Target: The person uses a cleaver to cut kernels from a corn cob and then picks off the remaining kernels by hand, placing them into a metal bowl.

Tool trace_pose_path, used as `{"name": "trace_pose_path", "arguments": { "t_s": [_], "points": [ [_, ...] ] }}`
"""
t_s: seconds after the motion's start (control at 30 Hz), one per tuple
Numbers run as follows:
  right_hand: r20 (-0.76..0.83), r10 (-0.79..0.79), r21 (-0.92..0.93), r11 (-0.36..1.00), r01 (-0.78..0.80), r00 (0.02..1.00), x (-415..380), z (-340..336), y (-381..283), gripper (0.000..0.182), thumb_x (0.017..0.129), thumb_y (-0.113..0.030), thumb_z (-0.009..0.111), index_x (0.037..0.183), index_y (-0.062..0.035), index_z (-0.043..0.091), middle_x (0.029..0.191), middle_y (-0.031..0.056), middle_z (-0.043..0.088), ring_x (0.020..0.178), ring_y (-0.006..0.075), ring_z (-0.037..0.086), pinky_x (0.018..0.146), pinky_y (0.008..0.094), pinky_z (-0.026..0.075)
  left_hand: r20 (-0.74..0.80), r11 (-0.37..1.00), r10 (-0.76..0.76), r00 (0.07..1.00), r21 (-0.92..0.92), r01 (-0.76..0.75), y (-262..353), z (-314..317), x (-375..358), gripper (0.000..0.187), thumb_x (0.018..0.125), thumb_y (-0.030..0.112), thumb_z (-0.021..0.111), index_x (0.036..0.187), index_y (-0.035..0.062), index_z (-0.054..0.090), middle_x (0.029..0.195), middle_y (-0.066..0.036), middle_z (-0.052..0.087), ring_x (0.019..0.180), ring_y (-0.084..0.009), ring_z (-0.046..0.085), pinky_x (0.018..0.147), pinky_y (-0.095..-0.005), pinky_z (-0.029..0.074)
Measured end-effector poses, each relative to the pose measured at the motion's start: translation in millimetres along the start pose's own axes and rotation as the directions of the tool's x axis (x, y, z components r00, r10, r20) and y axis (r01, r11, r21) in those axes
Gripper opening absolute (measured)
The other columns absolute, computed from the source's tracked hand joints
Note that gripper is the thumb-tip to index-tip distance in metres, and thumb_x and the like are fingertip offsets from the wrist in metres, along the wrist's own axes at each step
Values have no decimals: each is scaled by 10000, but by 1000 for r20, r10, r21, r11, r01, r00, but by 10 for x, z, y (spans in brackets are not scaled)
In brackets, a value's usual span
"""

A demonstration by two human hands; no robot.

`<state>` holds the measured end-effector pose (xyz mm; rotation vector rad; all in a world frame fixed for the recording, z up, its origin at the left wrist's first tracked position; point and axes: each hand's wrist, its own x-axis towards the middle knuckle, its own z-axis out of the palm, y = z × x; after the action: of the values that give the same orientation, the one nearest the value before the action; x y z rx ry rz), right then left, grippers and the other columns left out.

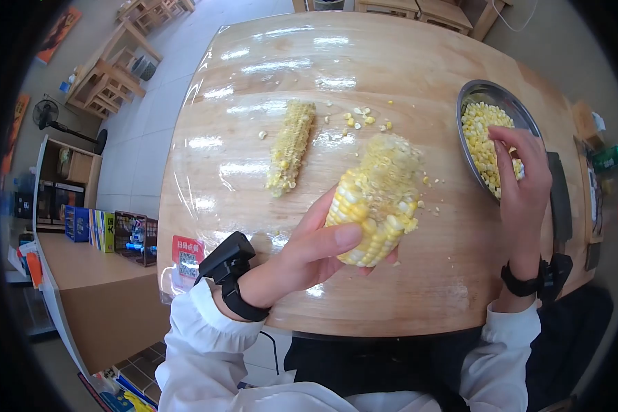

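Observation:
My left hand [316, 247] is wrapped round an ear of corn [372, 216], thumb across its near side. The lower part of the ear still bears yellow and white kernels, while its upper end is stripped to the rough cob. Over the metal bowl [470, 147] at the right, my right hand [522, 161] has thumb and fingertips drawn together; whatever they pinch, if anything, is hidden. Loose corn kernels [484, 127] lie in that bowl. A bare corncob [292, 147] rests on the table, left of the held ear.
Scattered kernels [364, 118] dot the wooden table [405, 62], which has a glossy clear cover. A red QR-code card [187, 255] is at its left edge. Beyond the bowl are a dark flat object [559, 199] and a green can [606, 158]. A shelf unit [110, 288] stands at left.

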<state>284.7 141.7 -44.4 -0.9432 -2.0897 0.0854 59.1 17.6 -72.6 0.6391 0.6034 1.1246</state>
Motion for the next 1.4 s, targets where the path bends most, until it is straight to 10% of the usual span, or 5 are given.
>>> {"name": "trace_pose_path", "arguments": {
  "t_s": [0.17,0.43,0.87,1.03,1.4],
  "points": [
    [-17,-17,-108,994,15,1000,-63,-24,-13,157,794,24,588,945,-9,620,845,86,596,755,185,566,673,252,440,9,999,19,1000,-37,-19,-15,-7,8,772,794,550,554,1295,10,325,1095,-181,515,828,-221,577,512,-218,458],
    [454,169,718,512,-471,875,-349,189,-565,146,785,-36,652,894,-12,558,804,36,562,702,99,542,647,232,431,11,998,31,999,60,-31,-40,-69,27,658,860,410,541,1327,36,269,1153,-115,508,907,-183,590,610,-242,484],
    [444,290,517,690,-507,848,-303,132,-492,117,768,19,623,847,-4,539,759,45,541,656,112,528,595,251,425,-49,1000,-20,999,17,21,-16,-28,26,714,843,536,454,1293,-8,342,1093,-200,529,814,-240,589,548,-228,483],
    [492,-15,140,988,-62,870,-285,129,-414,173,683,12,650,810,-17,536,705,106,473,662,255,505,600,326,411,-71,999,-25,997,34,28,-47,1,35,713,842,530,460,1293,-8,337,1083,-202,532,814,-236,592,526,-218,480],
    [244,-312,380,902,206,918,-236,55,-498,268,582,-85,743,834,-96,653,779,38,514,680,207,497,574,310,404,-79,964,-146,986,213,160,4,38,45,436,928,386,446,1201,54,372,899,-73,583,653,-110,593,458,-195,423]
  ]
}}
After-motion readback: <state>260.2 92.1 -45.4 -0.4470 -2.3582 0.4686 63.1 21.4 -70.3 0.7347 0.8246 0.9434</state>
